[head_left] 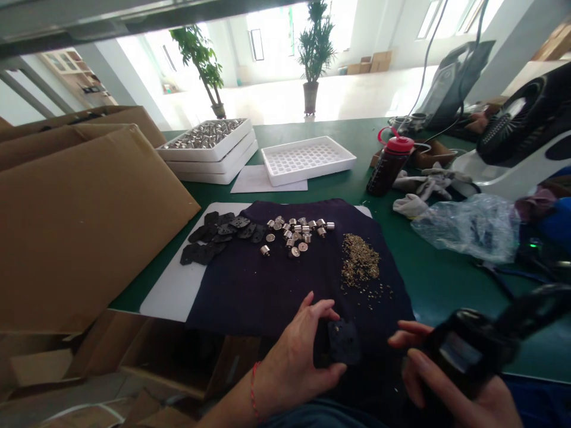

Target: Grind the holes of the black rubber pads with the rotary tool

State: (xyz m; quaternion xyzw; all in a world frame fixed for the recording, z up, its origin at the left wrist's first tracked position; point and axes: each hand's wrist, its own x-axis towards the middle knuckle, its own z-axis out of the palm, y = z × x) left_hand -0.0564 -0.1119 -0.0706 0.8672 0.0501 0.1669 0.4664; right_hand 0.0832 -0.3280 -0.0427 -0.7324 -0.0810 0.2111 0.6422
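Observation:
My left hand (pixel 297 351) grips a dark, flat plate (pixel 343 342) by its edges, fingers above and thumb below; a small shiny spot shows near its top left corner. Off to the right, my right hand (pixel 450 374) is wrapped round a black electric screwdriver (pixel 464 345) with a pale label, slightly blurred; its tip is hidden. Beyond my hands, small brass-coloured screws (pixel 360 261) are spread in a pile on a dark cloth (pixel 250 291). Several silvery metal cylinders (pixel 298 229) lie loose at the cloth's middle, and black plates (pixel 218 232) are heaped to their left.
White trays (pixel 209 151) of metal parts are stacked at the back left, beside a white grid tray (pixel 312 159). A large cardboard box (pixel 89 220) blocks the left. On the right stand a red-capped bottle (pixel 390 160), a plastic bag (pixel 468 226) and a fan (pixel 521 119).

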